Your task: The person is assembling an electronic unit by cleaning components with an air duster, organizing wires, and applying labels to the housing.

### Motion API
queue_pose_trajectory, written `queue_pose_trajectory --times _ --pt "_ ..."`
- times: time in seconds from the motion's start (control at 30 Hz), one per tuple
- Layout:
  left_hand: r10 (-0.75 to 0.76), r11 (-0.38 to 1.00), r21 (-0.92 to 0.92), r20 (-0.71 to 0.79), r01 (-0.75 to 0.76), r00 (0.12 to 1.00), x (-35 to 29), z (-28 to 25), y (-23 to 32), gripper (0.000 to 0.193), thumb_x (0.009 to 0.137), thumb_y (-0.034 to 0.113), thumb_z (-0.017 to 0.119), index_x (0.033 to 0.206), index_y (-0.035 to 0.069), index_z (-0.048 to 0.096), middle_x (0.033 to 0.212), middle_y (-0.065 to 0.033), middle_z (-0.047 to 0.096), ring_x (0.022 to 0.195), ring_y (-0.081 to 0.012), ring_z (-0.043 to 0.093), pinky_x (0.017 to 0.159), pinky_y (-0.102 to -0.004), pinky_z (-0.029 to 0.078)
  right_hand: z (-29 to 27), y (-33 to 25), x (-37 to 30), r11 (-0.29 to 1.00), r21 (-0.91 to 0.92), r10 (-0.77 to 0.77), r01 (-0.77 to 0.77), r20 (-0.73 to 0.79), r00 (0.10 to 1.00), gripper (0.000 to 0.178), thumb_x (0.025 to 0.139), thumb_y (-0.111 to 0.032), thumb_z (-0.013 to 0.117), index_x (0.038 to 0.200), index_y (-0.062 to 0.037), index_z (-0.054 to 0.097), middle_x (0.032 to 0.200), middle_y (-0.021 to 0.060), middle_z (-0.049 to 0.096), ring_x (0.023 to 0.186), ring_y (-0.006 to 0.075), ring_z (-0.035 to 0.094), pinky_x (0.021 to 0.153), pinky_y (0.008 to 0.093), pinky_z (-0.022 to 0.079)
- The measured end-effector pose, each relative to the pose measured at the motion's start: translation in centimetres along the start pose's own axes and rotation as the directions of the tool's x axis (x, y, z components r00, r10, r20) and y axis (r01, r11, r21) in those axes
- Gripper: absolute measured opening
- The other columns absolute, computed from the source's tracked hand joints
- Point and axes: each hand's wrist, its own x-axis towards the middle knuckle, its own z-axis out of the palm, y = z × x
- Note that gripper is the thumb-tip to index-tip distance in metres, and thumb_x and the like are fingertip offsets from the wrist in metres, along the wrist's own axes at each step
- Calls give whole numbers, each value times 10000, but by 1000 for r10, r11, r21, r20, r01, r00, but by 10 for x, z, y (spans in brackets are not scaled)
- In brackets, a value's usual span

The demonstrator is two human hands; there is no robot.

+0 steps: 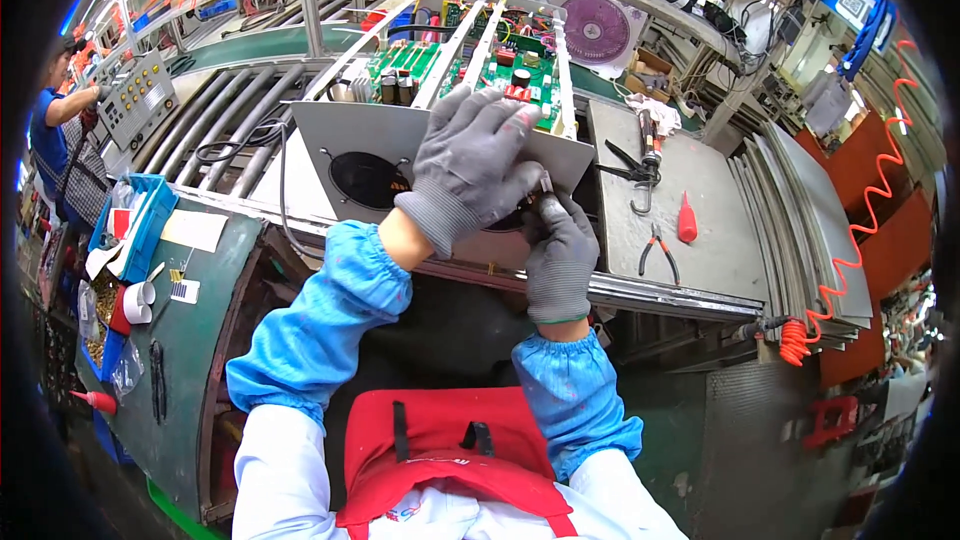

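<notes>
An electronics unit with a grey metal panel [318,143] at its near side stands at the front of the bench. Behind the panel are green circuit boards [408,62] and pale metal rails. My left hand [470,165], in a grey glove, lies over the panel's top edge, its fingers bent over it and its thumb in front. Close to that thumb, my right hand [562,260], gloved too, pinches a small metal part [546,183] against the panel's right side. The glove covers most of that part. A round dark opening [366,180] shows at the panel's left.
Right of the unit lie pliers [659,252], a red bottle [687,218] and a power screwdriver [650,145]. Flat metal sheets [790,210] lean farther right, near a coiled orange hose [840,285]. Rollers [215,130] run left, where a co-worker [65,125] handles a panel.
</notes>
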Motion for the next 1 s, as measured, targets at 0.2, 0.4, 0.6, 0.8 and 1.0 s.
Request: queue_pose_trajectory --times 0.2,0.4,0.6,0.8,1.0 --pt "-38 995 95 6 38 999 3 12 8 650 675 444 785 1236 165 613 1085 -65 598 1160 -270 508 1132 -490 232 13 -7 -7 999 1 46 -46 -73 996 223 979 -102 578 1178 -9 618 969 47 650 795 132 598 713 268 501" --pt "-43 986 165 36 37 998 4 21 14 650 645 454 802 1197 164 620 1046 -69 581 1177 -283 489 1135 -491 221 -37 -2 -30 981 89 180 -172 -99 979 236 994 -210 563 1141 -35 623 958 16 617 805 122 562 694 277 463" --pt "-87 961 269 58 68 995 -12 1 2 670 791 502 687 1315 115 529 1263 -149 554 1317 -330 435 1161 -535 209 -42 51 -72 886 -11 464 -464 39 885 137 981 -213 560 1014 -90 608 904 41 612 800 156 574 709 287 470" --pt "-108 986 -147 -162 84 981 -100 -34 13 526 801 349 690 1230 67 576 1190 -155 574 1277 -360 479 1124 -516 316 -47 69 -73 815 -388 526 -430 183 831 175 958 -227 584 993 -56 592 908 45 606 763 132 581 649 247 459" --pt "-763 605 174 -150 777 628 -314 -176 -72 227 784 222 651 946 65 672 934 -160 641 953 -372 611 857 -465 499 57 117 -103 729 -585 612 -356 323 721 239 923 -144 610 1092 25 613 921 82 636 776 136 608 678 257 479"
